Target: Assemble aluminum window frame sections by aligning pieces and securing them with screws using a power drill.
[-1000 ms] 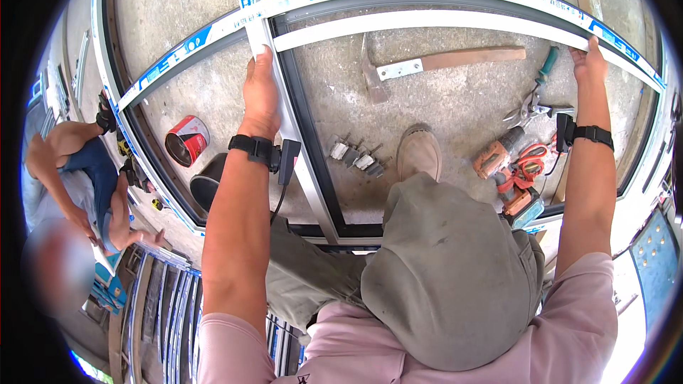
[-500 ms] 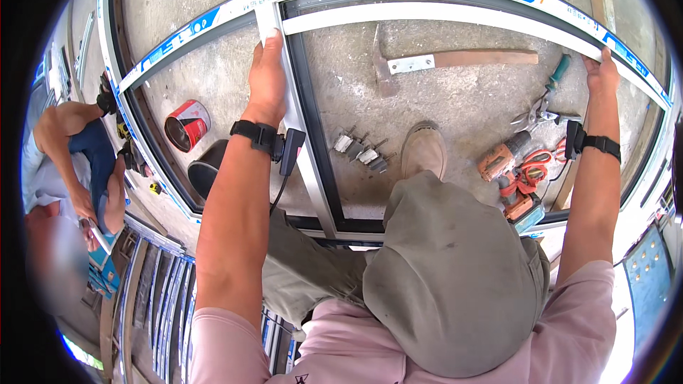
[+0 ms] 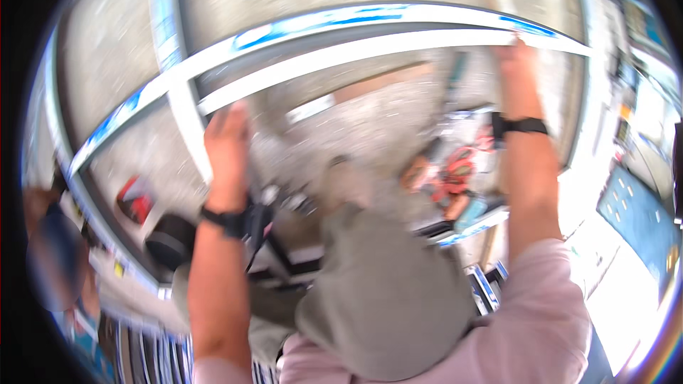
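Observation:
A long white metal strip lies along the near side of the frame's crossbar, which carries blue-and-white film. At its right part, my right hand is closed on the strip with the fingertips at its edge. My left hand is just below the strip's left end, beside the silver upright bar. Motion smears its fingers, so their grip cannot be made out. Black bands with small devices sit on both wrists. Inside the frame, a hammer with a wooden handle lies on the floor; its head is blurred.
Between my arms are my shoe, orange-handled tools and a teal-handled tool. A red can and a black container stand left. Another person is at far left. A blue perforated panel lies right.
The view has swung, so the frame and tools appear further left and tilted. My left hand has shifted off the upright's face to its right side. My right hand stays at the strip.

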Available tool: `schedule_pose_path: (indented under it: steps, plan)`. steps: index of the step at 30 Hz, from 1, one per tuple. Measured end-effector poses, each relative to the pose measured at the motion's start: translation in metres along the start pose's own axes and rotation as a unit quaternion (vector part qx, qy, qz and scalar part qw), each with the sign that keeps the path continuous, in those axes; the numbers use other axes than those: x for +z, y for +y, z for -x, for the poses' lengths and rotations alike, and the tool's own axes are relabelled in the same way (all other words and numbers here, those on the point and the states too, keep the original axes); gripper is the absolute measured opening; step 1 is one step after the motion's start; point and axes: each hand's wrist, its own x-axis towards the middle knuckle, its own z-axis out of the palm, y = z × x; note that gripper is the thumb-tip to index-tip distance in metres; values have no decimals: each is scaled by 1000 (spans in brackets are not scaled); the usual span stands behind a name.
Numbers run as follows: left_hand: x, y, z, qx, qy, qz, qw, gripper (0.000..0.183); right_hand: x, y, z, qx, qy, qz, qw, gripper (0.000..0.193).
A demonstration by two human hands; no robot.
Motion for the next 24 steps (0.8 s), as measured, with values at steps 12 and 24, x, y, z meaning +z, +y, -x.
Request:
schedule_pose_path:
  steps: [12, 24]
  plan:
    - [-16, 3, -76, -156, -89, 419, 890, 34, 38, -13, 75, -1, -59, -138, 989, 25]
    - [-9, -11, -80, -56, -100, 432, 895, 26, 42, -13, 82, -6, -102, -111, 989, 29]
